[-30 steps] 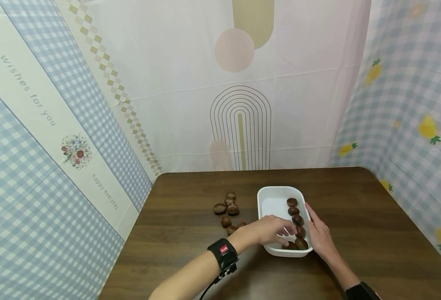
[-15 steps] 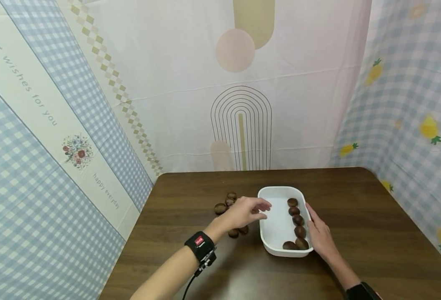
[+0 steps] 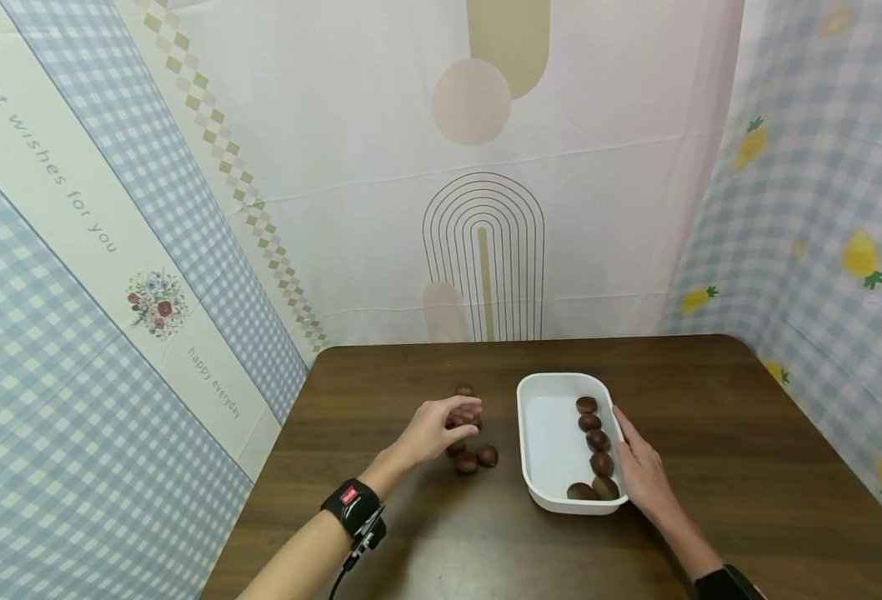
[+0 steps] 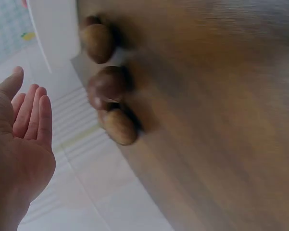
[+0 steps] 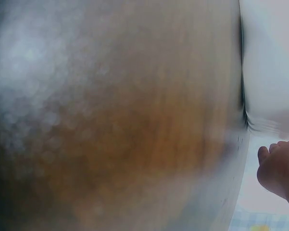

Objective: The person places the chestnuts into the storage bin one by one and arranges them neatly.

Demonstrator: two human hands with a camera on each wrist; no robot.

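My left hand [image 3: 437, 429] hangs over a loose group of brown chestnuts on the table, fingers slightly bent and thumb apart. It partly covers them in the head view; a chestnut [image 3: 488, 456] shows at the group's near right. The left wrist view has the hand [image 4: 26, 139] holding nothing, with chestnuts [image 4: 120, 126] on the table beyond it. A white rectangular tray [image 3: 549, 433] stands to the right. Inside, several chestnuts [image 3: 598, 440] line its right wall, and another [image 3: 581, 492] lies at the near end. My right hand [image 3: 643, 475] rests along the tray's right side, fingers extended.
The dark wooden table [image 3: 711, 400] has rounded far corners. Patterned cloth [image 3: 351, 208] hangs behind it and at both sides. A cable [image 3: 339, 579] runs down from the left wristband [image 3: 354, 508].
My left hand has moved left out of the tray, over its left rim, to the chestnuts on the table. The right hand and tray have stayed in place.
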